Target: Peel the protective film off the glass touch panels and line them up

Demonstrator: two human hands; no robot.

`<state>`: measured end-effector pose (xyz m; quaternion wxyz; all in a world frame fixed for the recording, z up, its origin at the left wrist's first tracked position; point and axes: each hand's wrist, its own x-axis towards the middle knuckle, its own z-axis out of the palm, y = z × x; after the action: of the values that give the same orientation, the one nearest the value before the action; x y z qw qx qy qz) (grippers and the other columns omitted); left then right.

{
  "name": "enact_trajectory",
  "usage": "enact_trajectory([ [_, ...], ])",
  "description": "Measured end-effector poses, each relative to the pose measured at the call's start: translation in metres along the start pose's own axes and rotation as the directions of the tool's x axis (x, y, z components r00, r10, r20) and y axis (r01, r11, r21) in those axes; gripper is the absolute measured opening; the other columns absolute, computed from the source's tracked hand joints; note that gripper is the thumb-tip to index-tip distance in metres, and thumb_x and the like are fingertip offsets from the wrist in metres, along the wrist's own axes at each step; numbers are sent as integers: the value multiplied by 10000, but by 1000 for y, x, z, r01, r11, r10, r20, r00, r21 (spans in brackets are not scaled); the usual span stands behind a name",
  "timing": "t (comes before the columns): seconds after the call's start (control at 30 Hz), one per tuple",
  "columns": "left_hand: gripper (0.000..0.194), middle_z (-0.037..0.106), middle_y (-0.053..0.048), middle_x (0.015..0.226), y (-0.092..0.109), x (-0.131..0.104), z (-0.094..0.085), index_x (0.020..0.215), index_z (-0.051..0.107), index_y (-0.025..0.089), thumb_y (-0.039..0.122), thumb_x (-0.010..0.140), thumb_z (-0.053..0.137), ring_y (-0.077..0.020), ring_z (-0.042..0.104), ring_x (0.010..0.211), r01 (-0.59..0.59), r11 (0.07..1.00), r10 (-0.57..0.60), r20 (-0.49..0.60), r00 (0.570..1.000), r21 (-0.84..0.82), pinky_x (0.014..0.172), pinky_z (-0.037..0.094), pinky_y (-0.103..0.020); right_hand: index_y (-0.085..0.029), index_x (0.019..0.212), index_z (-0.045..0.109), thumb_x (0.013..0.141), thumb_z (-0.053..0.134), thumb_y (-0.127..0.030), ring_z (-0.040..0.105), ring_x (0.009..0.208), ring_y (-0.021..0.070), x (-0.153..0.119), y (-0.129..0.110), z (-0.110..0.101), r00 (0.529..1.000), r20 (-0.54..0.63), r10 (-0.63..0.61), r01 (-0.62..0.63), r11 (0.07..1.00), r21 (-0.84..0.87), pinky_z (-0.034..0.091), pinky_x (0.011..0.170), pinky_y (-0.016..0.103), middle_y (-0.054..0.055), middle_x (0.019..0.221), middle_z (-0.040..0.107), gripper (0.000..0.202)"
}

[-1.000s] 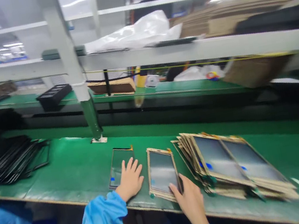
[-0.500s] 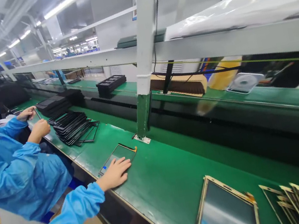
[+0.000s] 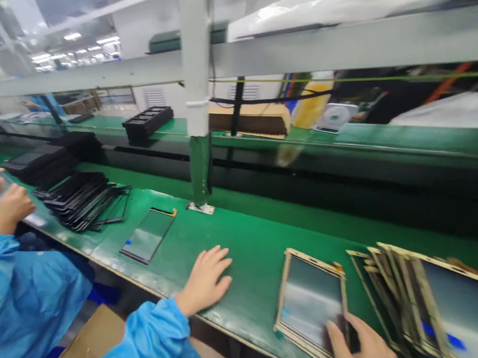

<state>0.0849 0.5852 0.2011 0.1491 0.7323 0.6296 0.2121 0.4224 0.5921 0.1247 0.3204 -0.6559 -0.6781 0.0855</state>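
Left hand (image 3: 204, 279) flat on the green tabletop (image 3: 250, 245), fingers spread wide, holding nothing, low centre of frame. Right hand (image 3: 359, 352) at bottom right, fingers open, resting on the near edge of a gold-framed panel (image 3: 311, 302). Just right, a fanned stack of panels (image 3: 451, 308). Upper left, a single dark panel (image 3: 148, 235), well apart.

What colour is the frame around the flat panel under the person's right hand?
Tan, almost golden, around a grey glossy face: the tan-framed flat glass panel shows best in the head view.
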Motion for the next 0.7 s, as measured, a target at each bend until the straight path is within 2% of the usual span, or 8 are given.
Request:
enact_trajectory([
  [0.07, 463, 397, -103, 1473, 48, 9, 36, 1292, 521, 208, 386, 865, 500, -261, 264, 1406, -8, 997, 11, 39, 999, -78, 1152, 170, -525, -74, 1080, 576, 853, 347, -623, 545, 1023, 352, -2, -15, -5, 999, -2, 36, -36, 997, 65, 399, 918, 466, 217, 1086, 607, 637],
  [0.13, 510, 378, -164, 1473, 82, 18, 65, 1305, 501, 149, 408, 865, 489, -307, 237, 1410, 13, 988, -4, 55, 999, -157, 1139, 118, -586, -62, 1149, 550, 872, 359, -574, 505, 1089, 342, -5, -28, -8, 996, 28, 85, -87, 989, 120, 368, 961, 466, 220, 1159, 582, 613],
  [0.2, 551, 360, -196, 1474, 101, 27, 85, 1329, 462, 116, 390, 853, 500, -316, 221, 1414, 34, 970, -21, 57, 998, -240, 1141, 73, -586, -77, 1224, 508, 893, 360, -518, 443, 1181, 328, -7, -35, -9, 991, 66, 112, -123, 976, 178, 328, 1001, 474, 211, 1265, 523, 571],
  [0.27, 579, 345, -214, 1477, 107, 36, 98, 1332, 443, 94, 368, 829, 525, -317, 209, 1417, 64, 944, -50, 51, 997, -323, 1149, 53, -563, -101, 1265, 479, 906, 370, -475, 388, 1247, 304, -9, -39, -8, 989, 95, 117, -137, 961, 241, 296, 1031, 469, 190, 1354, 454, 529],
  [0.43, 529, 378, -202, 1458, 103, 45, 104, 1254, 493, 122, 359, 788, 569, -322, 222, 1411, 162, 826, -160, 50, 986, -541, 1158, 76, -542, -119, 1293, 470, 888, 416, -448, 324, 1298, 289, -8, -40, -4, 986, 134, 104, -139, 947, 289, 264, 1060, 470, 166, 1439, 356, 525],
  [0.53, 540, 316, -166, 1499, 108, 48, 99, 1259, 469, 162, 403, 792, 591, -275, 235, 1414, 198, 689, -191, 90, 978, -697, 1169, 172, -461, -140, 1325, 450, 898, 407, -440, 282, 1331, 291, -6, -42, -4, 979, 181, 91, -140, 951, 277, 243, 1068, 492, 150, 1473, 305, 523],
  [0.6, 532, 353, -167, 1479, 115, 56, 97, 1284, 426, 182, 428, 830, 556, -259, 382, 1347, 254, 554, -184, 181, 966, -793, 1112, 321, -443, -144, 1341, 432, 910, 394, -433, 285, 1338, 280, -4, -43, -4, 978, 189, 84, -141, 939, 312, 241, 1074, 486, 146, 1470, 314, 520],
  [0.7, 518, 551, -231, 1295, 125, 73, 93, 1263, 426, 137, 420, 848, 549, -277, 633, 1080, 414, 339, -125, 395, 910, -845, 913, 508, -461, -159, 1347, 428, 896, 430, -419, 299, 1338, 271, -3, -42, -4, 982, 174, 74, -136, 916, 378, 233, 1087, 477, 134, 1459, 341, 521],
])
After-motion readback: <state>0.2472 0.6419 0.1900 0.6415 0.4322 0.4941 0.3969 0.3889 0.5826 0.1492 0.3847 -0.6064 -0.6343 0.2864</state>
